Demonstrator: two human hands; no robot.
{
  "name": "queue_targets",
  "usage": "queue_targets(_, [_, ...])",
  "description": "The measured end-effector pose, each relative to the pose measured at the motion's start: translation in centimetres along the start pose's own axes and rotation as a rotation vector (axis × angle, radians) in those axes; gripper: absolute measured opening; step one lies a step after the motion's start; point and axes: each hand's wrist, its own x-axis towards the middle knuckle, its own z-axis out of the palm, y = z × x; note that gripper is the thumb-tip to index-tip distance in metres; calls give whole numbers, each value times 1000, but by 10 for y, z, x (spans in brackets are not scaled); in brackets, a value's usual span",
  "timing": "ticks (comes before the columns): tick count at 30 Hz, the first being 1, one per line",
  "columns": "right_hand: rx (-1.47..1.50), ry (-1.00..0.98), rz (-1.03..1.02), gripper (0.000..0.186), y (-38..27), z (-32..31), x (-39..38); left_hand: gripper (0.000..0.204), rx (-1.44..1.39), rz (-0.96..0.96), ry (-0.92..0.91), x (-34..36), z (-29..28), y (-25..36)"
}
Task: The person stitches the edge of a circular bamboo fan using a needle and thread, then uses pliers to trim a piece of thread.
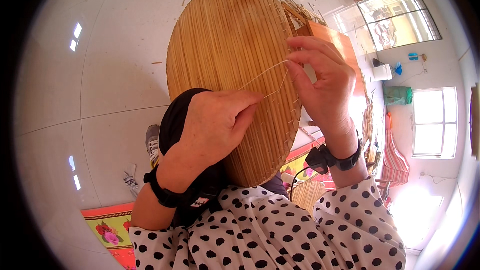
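An oval panel of flat straw-coloured stalks, stitched along its rim, rests tilted across my lap. A thin pale thread runs in a loop above its surface between my two hands. My left hand lies over the panel's lower left part, thumb and forefinger pinched together on the thread. Over the panel's right edge, my right hand is raised, with the thread pinched at the tips of thumb and forefinger and the other fingers curved. Whether a needle is on the thread I cannot make out.
An orange-brown wooden table stands behind the panel to the right, with loose stalks around it. A second straw piece lies below my right wrist. Floral mats cover parts of the tiled floor. A green bag hangs by the right wall.
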Motion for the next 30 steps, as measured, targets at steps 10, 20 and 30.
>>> queue_targets(10, [-7,-5,-2,10,-1,-1,1,13,14,6,-17,1,-1,1])
queue_targets(20, [-56,-50,-67,9,1,-6,6,6,154,0,-101,13,-12,12])
queue_targets(30, [117,-95,-119,19,16,-14,25,8,354,19,-239,37,-27,32])
